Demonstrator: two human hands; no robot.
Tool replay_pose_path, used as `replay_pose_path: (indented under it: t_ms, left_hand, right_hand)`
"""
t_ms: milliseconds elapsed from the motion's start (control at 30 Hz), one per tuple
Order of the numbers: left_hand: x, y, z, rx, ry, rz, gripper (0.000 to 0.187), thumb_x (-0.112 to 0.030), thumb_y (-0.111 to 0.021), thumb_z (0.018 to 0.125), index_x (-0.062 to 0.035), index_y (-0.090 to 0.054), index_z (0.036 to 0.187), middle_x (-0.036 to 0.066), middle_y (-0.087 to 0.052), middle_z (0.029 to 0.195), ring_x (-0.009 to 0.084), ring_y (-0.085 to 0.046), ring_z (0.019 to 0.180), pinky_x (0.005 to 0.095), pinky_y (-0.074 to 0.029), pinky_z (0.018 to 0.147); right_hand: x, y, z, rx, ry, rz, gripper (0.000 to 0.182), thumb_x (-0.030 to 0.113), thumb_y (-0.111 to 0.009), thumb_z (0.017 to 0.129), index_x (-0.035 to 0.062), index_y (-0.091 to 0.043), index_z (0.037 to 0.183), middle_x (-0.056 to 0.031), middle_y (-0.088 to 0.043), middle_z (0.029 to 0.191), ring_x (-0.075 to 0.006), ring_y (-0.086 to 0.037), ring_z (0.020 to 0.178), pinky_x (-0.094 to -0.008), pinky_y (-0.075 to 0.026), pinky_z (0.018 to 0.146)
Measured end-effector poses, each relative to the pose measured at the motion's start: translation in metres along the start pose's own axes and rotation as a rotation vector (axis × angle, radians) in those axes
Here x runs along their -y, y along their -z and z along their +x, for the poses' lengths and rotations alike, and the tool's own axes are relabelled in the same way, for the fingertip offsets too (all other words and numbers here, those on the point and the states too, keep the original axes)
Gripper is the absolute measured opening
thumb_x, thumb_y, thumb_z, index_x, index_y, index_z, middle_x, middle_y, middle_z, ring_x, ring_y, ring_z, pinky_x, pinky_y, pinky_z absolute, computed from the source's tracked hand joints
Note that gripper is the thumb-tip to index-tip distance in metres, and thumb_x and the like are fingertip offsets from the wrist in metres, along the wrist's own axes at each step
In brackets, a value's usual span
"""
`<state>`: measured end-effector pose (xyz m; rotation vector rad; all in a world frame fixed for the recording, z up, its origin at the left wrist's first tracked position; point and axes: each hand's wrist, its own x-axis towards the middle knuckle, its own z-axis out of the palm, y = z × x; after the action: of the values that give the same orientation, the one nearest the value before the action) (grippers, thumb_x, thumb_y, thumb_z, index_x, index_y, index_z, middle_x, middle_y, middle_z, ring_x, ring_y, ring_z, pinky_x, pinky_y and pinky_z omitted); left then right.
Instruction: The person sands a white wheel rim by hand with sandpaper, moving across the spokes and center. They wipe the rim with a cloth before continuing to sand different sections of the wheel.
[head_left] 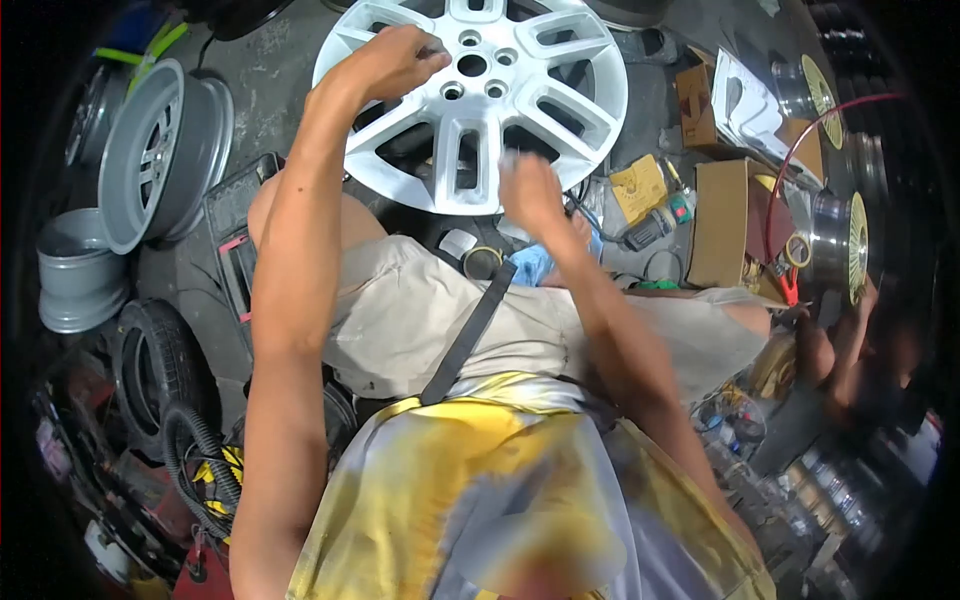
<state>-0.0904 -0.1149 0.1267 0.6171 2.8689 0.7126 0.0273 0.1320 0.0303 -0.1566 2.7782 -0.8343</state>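
A large white wheel rim (470,150) lies face up before me at the top of the view, with a round centre hole and several bolt holes. On its left spokes rests my left hand (398,62), its fingers curled near the hub around something I cannot make out. My right hand (533,195) is at the rim's near edge, right of the lowest spoke. It is closed and blurred by motion; what it holds, if anything, is hidden.
Grey rims (145,160) and a black tyre (170,365) stand at the left. To the right are a power tool (648,230), yellow sandpaper (640,188), a cardboard box (715,220) and gold-faced rims (857,245). Another person's bare limbs (850,350) show at far right.
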Motion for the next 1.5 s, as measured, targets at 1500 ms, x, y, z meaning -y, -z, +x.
replay_pose_path:
  t_ms: [1500]
  left_hand:
    - [0.016,0.052,-0.022,-0.584,0.279,-0.489,0.034,-0.024,-0.060,0.093,0.0051,-0.070,0.108,0.026,-0.072,0.093,0.0383,-0.072,0.093,0.0452,-0.054,0.082]
  right_hand:
    - [0.013,0.023,-0.053,-0.095,0.654,-0.415,0.024,0.023,-0.064,0.093,0.0121,-0.073,0.113,-0.0116,-0.053,0.090,-0.0286,-0.053,0.084,-0.0423,-0.041,0.068]
